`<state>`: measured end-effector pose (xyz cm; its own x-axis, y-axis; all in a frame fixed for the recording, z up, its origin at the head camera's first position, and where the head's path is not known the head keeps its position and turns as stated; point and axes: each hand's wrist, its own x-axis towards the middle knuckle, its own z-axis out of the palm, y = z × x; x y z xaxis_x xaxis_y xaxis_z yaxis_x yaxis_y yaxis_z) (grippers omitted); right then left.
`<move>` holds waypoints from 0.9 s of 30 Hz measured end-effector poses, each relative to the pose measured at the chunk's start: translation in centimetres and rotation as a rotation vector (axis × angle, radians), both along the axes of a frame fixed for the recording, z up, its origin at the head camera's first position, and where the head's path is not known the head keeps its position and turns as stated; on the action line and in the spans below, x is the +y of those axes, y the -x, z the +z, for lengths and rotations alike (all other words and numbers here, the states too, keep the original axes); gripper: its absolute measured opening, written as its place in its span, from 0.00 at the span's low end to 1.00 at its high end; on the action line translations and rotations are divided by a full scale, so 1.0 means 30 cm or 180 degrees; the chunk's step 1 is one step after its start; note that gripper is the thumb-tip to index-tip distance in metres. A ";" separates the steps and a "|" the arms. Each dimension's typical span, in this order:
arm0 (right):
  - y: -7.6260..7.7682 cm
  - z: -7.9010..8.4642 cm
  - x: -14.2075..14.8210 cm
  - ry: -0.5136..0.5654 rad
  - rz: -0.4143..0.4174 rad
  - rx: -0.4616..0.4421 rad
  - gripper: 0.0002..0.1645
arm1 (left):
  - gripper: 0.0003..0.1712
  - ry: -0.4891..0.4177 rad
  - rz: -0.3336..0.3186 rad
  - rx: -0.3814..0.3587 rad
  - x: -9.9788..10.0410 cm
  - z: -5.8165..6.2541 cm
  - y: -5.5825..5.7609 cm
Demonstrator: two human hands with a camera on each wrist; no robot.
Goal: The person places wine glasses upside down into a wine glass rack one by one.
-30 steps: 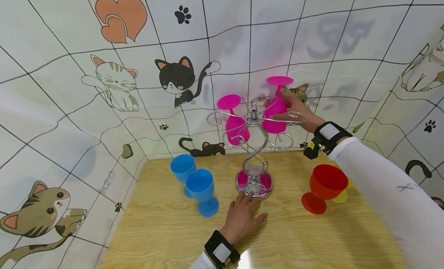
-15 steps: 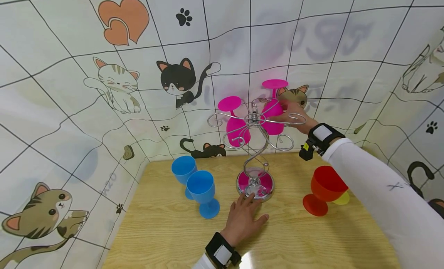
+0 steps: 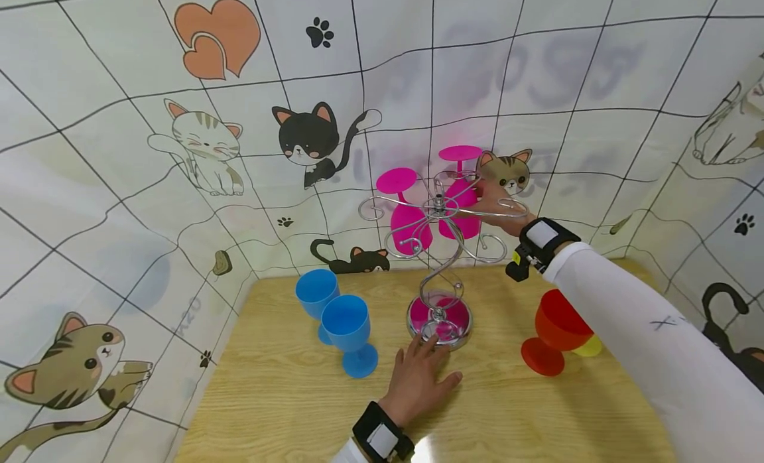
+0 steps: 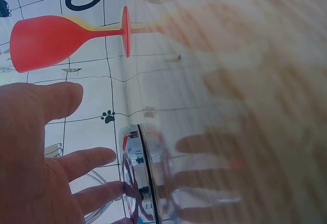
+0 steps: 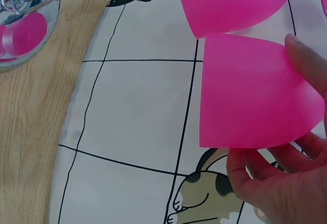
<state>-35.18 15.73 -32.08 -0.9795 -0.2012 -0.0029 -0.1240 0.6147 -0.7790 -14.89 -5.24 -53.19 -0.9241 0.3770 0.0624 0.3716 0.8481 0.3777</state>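
My right hand (image 3: 498, 207) grips a pink goblet (image 5: 255, 94) by its bowl, upside down, behind the metal wire goblet rack (image 3: 438, 207). Thumb and fingers wrap opposite sides of the bowl in the right wrist view. Another pink goblet (image 3: 410, 227) hangs upside down on the rack's back left, its bowl close beside the held one. My left hand (image 3: 418, 377) lies with fingers spread, fingertips at the front of the rack's round base (image 3: 438, 317). In the left wrist view those fingers (image 4: 94, 163) reach to the base's edge.
Two blue goblets (image 3: 346, 324) stand upright left of the rack on the wooden table (image 3: 274, 410). A red goblet (image 3: 558, 324) stands at the right, partly behind my sleeve, with a yellow goblet (image 3: 589, 347) mostly hidden behind it. A patterned cloth wall (image 3: 394, 65) rises behind.
My right hand has moved left and slightly down with the pink goblet, bringing it closer to the rack's centre and the other pink goblet. The left hand stays at the base.
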 end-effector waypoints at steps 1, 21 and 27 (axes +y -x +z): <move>0.006 -0.004 -0.002 -0.0019 0.0009 -0.0001 0.46 | 0.33 -0.0003 0.0005 -0.0003 0.001 0.000 0.001; -0.006 -0.040 0.004 0.0624 0.0842 -0.0113 0.46 | 0.34 0.0001 0.0065 -0.0037 0.019 -0.002 0.025; -0.030 -0.047 0.028 0.0721 0.0885 -0.0251 0.52 | 0.34 -0.0045 0.0069 -0.0075 0.019 -0.001 0.028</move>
<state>-34.27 16.58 -33.49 -0.8858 -0.4640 -0.0009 -0.1964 0.3766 -0.9053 -15.73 -4.68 -53.23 -0.9334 0.3560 0.0458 0.3439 0.8504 0.3982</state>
